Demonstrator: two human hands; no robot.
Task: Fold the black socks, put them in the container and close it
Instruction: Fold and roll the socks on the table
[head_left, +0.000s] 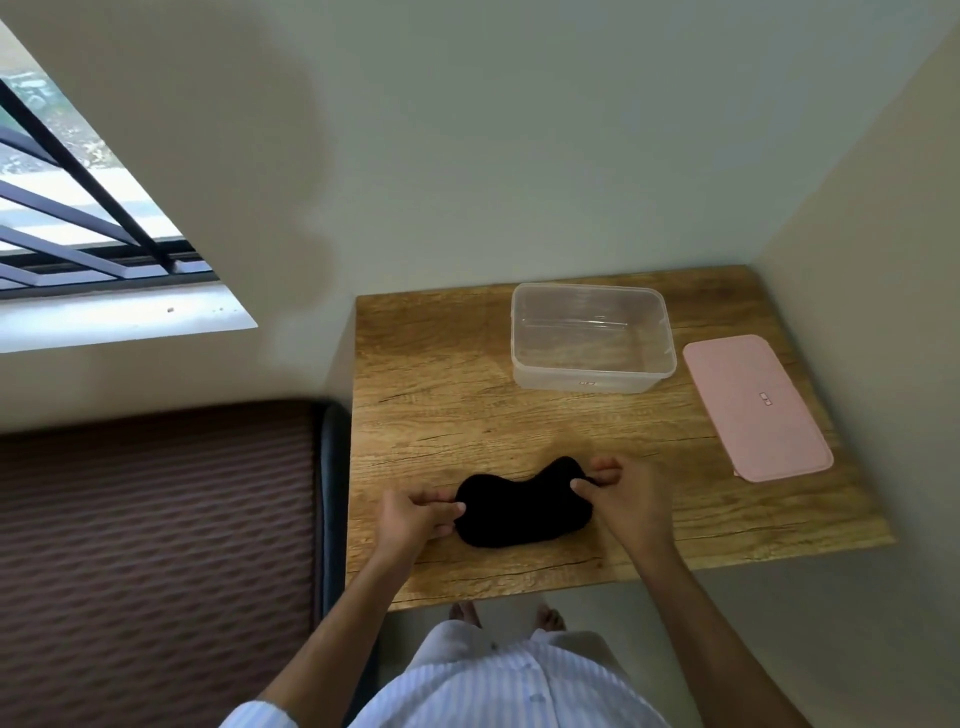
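Wooden table (415, 364) in a wall corner — socks (524, 506) near its front edge.
Left hand (415, 517) and right hand (623, 496) pinch opposite ends; empty container (589, 338) and pink lid (756, 410) lie beyond, unobstructed.

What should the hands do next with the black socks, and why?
Probably fold one end over the other. The left hand and right hand pinch opposite ends of the black socks, which lie flat on the table; the clear container stands empty.

- Bare table (441, 415) lies open between the black socks (522, 509) and the container (589, 338).
- The container's mouth is uncovered; its pink lid (756, 410) lies apart at its right.
- 2 walls close the far and right edges.
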